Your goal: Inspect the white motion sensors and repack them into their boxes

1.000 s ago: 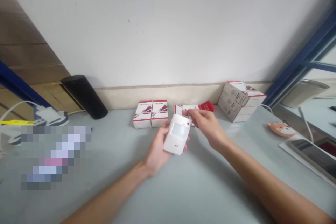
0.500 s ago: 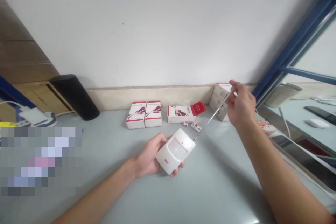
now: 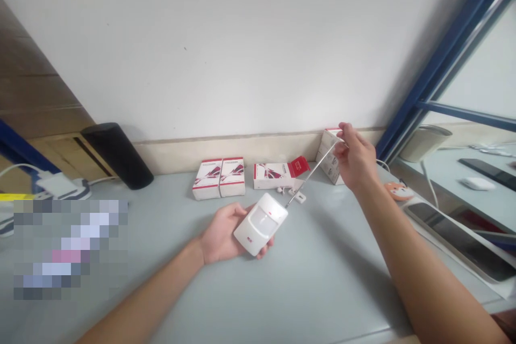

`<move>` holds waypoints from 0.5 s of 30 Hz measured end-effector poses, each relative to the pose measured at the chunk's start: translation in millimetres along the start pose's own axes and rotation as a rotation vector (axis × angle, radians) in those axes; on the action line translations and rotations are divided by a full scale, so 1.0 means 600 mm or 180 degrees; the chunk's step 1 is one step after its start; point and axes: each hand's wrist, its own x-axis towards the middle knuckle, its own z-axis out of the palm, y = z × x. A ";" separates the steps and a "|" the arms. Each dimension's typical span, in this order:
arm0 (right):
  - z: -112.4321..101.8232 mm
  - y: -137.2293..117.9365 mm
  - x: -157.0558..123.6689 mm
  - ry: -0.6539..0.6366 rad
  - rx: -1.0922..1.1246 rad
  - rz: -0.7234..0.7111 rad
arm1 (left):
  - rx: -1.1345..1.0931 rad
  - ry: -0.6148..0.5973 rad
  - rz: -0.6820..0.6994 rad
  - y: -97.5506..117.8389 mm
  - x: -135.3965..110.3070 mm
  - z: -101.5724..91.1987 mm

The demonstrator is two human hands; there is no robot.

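White sensor (image 3: 262, 220) rests in my left hand (image 3: 221, 234), fingers curled round opposite edges, presumably to steady it above the bench (image 3: 226, 303). My right hand (image 3: 357, 156) pinches the far end of the thin rod (image 3: 312, 172) at its corner, probably holding it straight. Beyond, an open box (image 3: 272, 173) lies near the wall (image 3: 250, 54), seemingly leaving me room.

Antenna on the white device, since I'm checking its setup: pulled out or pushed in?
Pulled out: the antenna stretches from the white device to the right hand.

White device (image 3: 261, 223), silver antenna (image 3: 312, 174), black cylinder (image 3: 118, 156)
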 end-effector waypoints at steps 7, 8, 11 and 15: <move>0.001 0.000 0.003 0.0015 0.0227 0.0013 | -0.0004 -0.0029 0.0016 -0.001 0.002 -0.002; 0.002 0.000 0.003 0.0013 0.0225 -0.0002 | 0.0014 -0.0028 0.0020 -0.001 0.002 -0.003; 0.002 0.002 0.000 0.0116 0.0170 -0.0071 | 0.0061 -0.0018 0.0039 -0.002 0.002 -0.002; -0.002 0.010 0.001 0.0262 -0.0082 -0.0283 | 0.0058 0.0026 0.0021 0.000 -0.002 0.004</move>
